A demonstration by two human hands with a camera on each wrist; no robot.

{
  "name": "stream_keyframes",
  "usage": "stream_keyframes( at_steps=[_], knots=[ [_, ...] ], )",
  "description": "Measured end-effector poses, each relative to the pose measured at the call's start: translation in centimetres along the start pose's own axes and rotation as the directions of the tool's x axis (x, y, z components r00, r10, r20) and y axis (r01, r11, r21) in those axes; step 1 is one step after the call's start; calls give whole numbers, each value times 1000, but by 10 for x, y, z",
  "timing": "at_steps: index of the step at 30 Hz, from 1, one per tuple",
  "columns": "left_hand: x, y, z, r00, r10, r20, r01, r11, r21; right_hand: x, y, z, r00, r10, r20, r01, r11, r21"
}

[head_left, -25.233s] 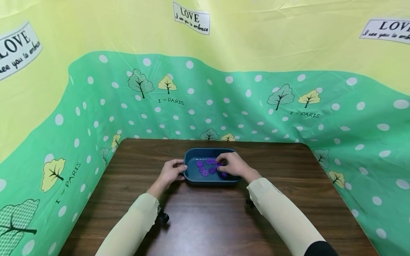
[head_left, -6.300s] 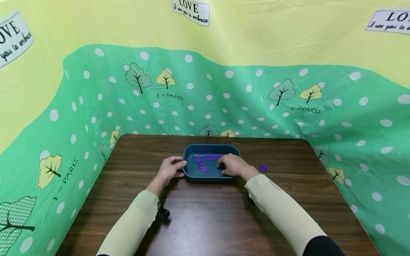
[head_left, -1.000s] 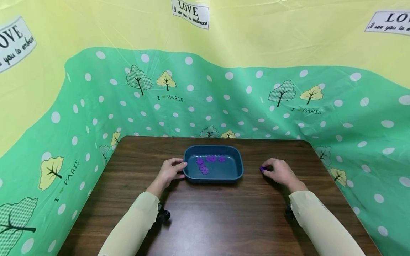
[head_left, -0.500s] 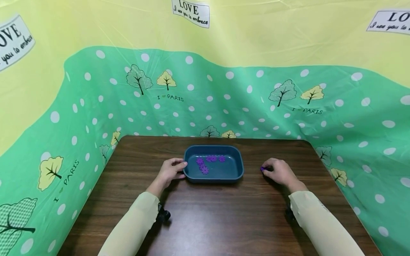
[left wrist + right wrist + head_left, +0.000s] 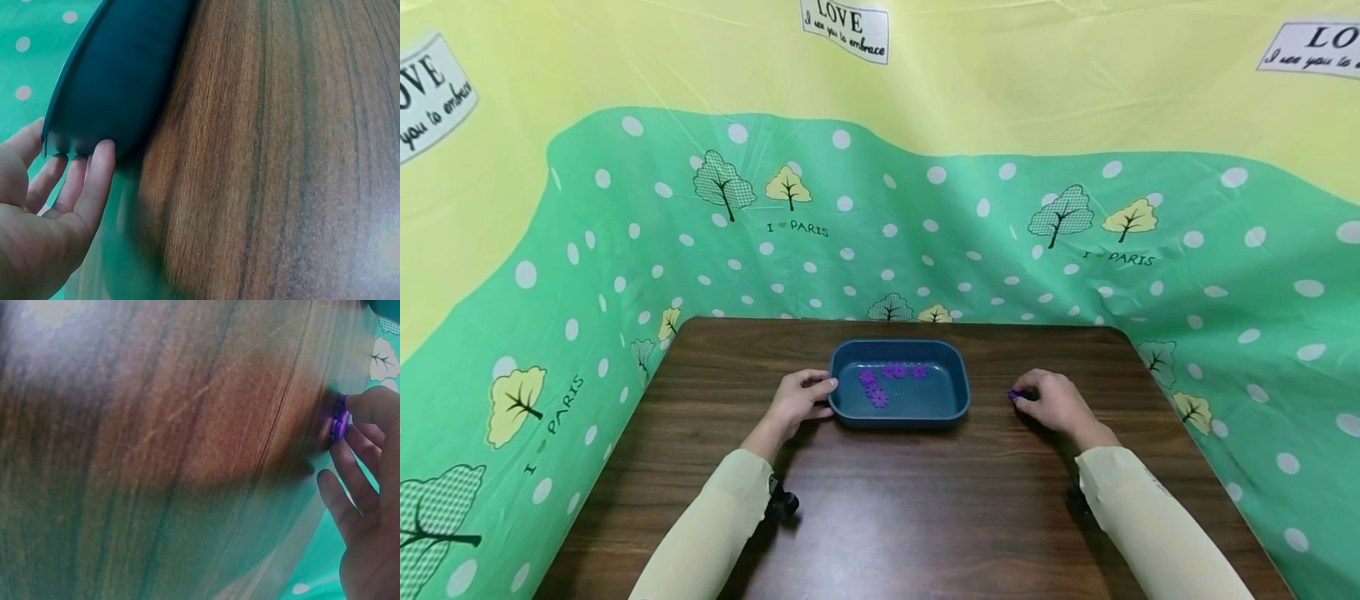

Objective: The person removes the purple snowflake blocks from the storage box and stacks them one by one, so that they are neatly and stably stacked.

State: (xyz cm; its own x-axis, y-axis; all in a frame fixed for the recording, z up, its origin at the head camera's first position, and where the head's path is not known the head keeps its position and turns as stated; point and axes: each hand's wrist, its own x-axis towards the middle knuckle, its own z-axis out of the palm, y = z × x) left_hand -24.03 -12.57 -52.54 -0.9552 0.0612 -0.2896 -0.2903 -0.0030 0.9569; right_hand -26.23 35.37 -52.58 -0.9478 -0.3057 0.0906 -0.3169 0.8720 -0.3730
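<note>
A dark blue rectangular tub (image 5: 898, 415) stands toward the back of the table, with several purple flower-shaped discs (image 5: 878, 397) lying flat inside. My left hand (image 5: 799, 400) holds the tub's left end. In the left wrist view its thumb is at the rim and its fingertips (image 5: 105, 150) touch the outer wall. To the right of the tub, my right hand (image 5: 1054, 402) pinches a purple disc (image 5: 339, 419) at the tabletop, the thumb and a finger on it and the other fingers spread. Whether it is one disc or a small stack I cannot tell.
The dark wood-grain table (image 5: 880, 517) carries the tub. A green and yellow printed cloth (image 5: 880, 208) hangs behind it and down both sides. Small black cameras (image 5: 784, 504) are strapped under the wrists.
Earlier my right hand was in the tub, later with one disc lying on the table to the right. Now it pinches there, and fewer discs are in the tub. The last second shows no clear movement.
</note>
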Motion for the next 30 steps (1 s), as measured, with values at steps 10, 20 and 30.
stream_keyframes(
  at_steps=[10,20,30],
  knots=[
    [1,-1,0,1000,0,-6,0,1000,-5,-2,-2,-2,1000,14,1,-14,1000,10],
    [1,-1,0,1000,-3,0,3,1000,-3,0,1,-15,999,36,4,-36,999,1],
    [1,-1,1,1000,-1,-7,1,1000,2,12,-12,-41,999,-44,-23,44,999,17]
  ],
)
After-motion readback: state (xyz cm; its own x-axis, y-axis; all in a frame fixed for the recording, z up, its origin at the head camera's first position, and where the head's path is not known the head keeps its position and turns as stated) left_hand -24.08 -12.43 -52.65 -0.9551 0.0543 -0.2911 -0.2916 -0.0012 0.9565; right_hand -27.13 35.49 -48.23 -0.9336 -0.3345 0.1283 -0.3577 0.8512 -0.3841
